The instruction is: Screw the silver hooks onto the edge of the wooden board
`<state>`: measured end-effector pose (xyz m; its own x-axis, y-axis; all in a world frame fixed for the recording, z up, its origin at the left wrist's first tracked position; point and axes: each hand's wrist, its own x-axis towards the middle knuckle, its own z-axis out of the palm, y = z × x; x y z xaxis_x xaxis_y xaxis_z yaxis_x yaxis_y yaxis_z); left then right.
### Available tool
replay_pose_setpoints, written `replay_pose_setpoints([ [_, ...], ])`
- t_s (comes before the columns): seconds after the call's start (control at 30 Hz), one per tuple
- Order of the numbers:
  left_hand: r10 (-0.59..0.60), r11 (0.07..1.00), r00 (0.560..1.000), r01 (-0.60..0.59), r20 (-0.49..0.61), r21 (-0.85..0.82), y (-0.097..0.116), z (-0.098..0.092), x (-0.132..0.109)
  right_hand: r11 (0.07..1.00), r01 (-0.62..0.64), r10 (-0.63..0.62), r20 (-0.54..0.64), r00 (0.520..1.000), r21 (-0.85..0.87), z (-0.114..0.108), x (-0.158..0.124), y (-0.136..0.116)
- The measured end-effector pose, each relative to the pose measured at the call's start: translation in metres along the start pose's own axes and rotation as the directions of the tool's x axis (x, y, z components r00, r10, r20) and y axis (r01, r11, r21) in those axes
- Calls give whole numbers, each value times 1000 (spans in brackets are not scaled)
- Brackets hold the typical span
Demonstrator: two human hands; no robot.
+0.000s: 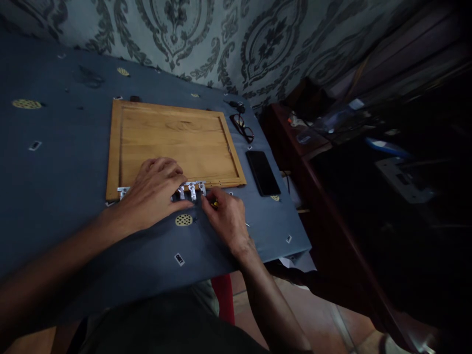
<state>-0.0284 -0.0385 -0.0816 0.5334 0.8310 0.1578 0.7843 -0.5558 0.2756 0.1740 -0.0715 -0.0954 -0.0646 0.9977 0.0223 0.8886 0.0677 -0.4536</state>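
Note:
A framed wooden panel (173, 142) lies flat on the cloth-covered table. Along its near edge sit several shiny metal hinges (192, 191), partly covered by my left hand. My left hand (157, 191) rests over this edge, fingers bent on the wood and thumb held apart on the near side of the hinges. Just right of the hinges, my right hand (226, 216) is closed around a small yellow-and-black tool (215, 203). Most of that tool is hidden by the fingers, so its exact kind cannot be made out.
Right of the panel lie a black phone (263, 173) and a pair of glasses (242, 129). Patterned curtain (228, 44) hangs behind the blue tablecloth (66, 162). A dark red piece of furniture (332, 206) with assorted items stands beside the table's right edge.

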Motion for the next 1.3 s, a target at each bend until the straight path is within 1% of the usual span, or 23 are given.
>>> replay_pose_setpoints([
  [0.3,-5,1000,999,5,49,9,4,-5,3,999,-12,13,21,1000,-45,-5,1,-1],
  [0.63,17,999,993,-20,115,28,16,-7,19,999,8,-7,26,1000,-40,-7,1,-1],
  [0.77,1,999,989,-7,145,37,17,-5,24,999,7,-6,22,1000,-41,-6,1,0],
  [0.97,11,999,990,-18,144,47,18,-3,24,999,-2,4,33,999,-48,-8,1,-1],
  [1.13,-2,999,982,-6,190,40,19,-5,24,999,-9,11,47,999,-44,-8,1,-2],
  [1.3,19,999,986,-26,164,41,19,-4,23,999,-14,15,57,998,-29,-9,2,-3],
])
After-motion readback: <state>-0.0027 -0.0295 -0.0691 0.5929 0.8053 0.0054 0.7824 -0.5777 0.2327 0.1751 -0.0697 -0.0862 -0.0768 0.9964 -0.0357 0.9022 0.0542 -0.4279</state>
